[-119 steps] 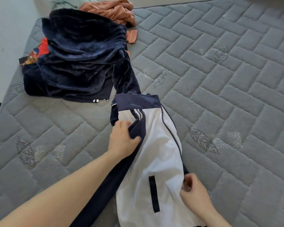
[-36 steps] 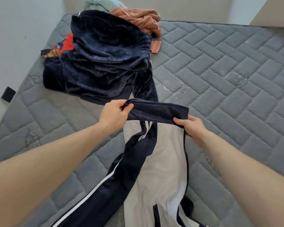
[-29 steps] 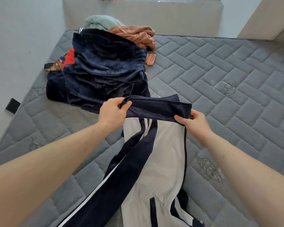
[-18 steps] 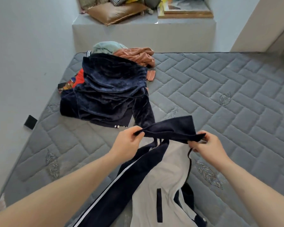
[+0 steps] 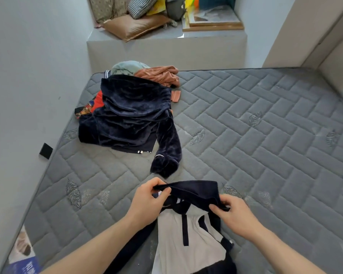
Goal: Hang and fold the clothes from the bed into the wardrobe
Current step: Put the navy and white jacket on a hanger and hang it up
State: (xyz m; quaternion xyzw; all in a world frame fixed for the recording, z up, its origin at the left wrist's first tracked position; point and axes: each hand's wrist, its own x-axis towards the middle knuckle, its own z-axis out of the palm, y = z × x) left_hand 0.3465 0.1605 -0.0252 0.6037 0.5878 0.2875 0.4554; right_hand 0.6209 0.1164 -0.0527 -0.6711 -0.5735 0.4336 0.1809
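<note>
Head view, nearest first: two bare forearms reach in from the bottom edge, and both hands hold up a navy and white jacket [image 5: 188,234] over the near part of the bed [image 5: 265,155]. The left hand [image 5: 147,202] has its fingers [image 5: 156,186] pinched shut on the left end of the jacket's dark navy top edge; the right hand [image 5: 236,214] has its fingers [image 5: 216,209] clenched on the right end of that same edge. Between the two grips the navy band stretches across, and the white body with a dark vertical strip hangs down from it toward the bottom of the frame, with a navy sleeve falling along the left forearm. Just beyond the hands, a dark blue velvet sleeve [image 5: 166,155] trails down from a pile of clothes [image 5: 127,115] lying on the far left part of the grey quilted mattress. A navy velvet garment tops the pile, with a red patterned piece [image 5: 91,105] showing at its left, and a pale green garment [image 5: 127,67] and a rust-coloured garment [image 5: 160,75] at its far end. Behind the bed, a grey ledge [image 5: 166,50] carries cushions [image 5: 135,26] and flat boards [image 5: 212,20]
</note>
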